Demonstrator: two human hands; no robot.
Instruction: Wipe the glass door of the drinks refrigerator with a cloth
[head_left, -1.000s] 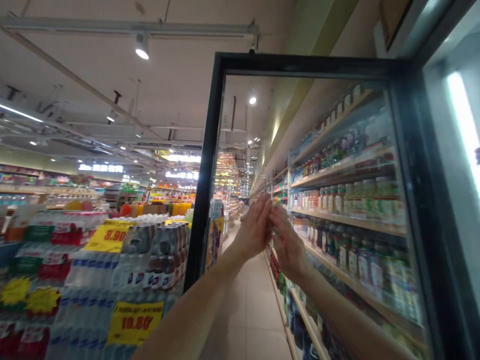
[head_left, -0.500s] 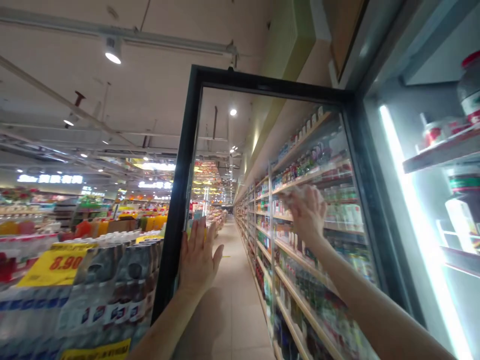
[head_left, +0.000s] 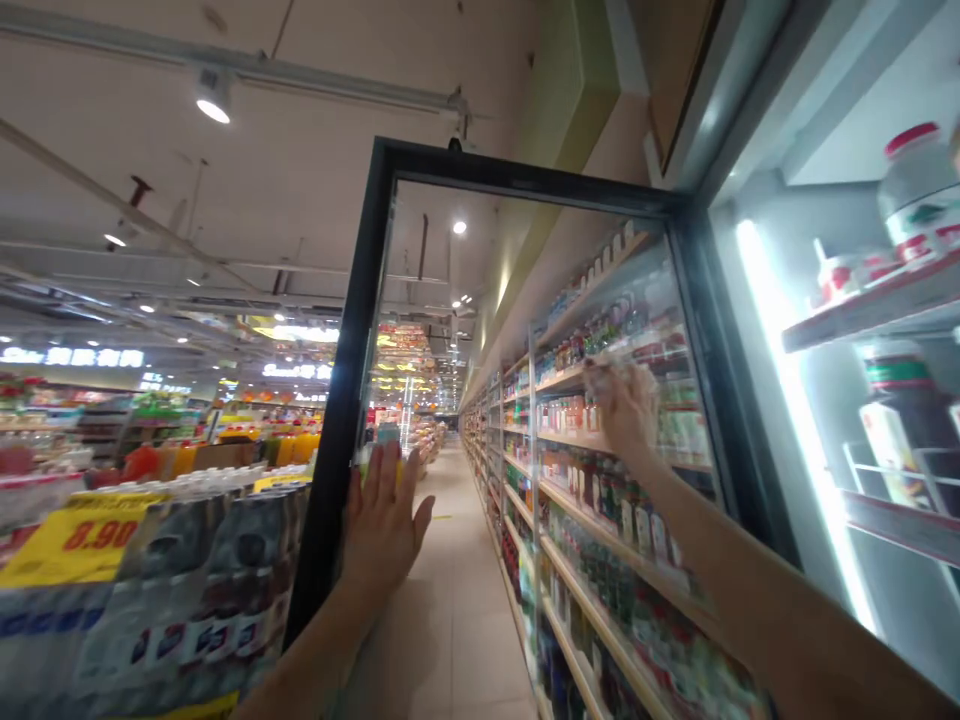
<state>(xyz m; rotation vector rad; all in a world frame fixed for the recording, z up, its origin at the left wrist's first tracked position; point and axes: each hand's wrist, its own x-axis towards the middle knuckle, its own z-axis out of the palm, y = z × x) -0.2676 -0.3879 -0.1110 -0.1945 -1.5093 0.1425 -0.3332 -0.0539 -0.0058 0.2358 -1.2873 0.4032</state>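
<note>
A dark-framed glass door [head_left: 525,180] stands swung out in front of me, its pane see-through. My left hand [head_left: 384,520] lies flat against the pane by the door's left frame bar, fingers stretched out. Higher up on the right side of the glass is my right hand [head_left: 630,405], bent over a crumpled pale cloth [head_left: 598,378] that it presses to the pane. Motion blur softens the cloth's outline, and the fingers partly cover it.
On the right is a lit cooler with bottles on its shelves [head_left: 885,300]. Long shelves of drinks [head_left: 592,440] run beyond the glass, beside a tiled aisle [head_left: 454,580]. Stacked bottle packs [head_left: 195,590] and a yellow price sign [head_left: 82,535] stand on the left.
My right hand has moved slightly to the right over the glass with the cloth. My left hand stays flat by the frame. The whole view has shifted a little to the right.
</note>
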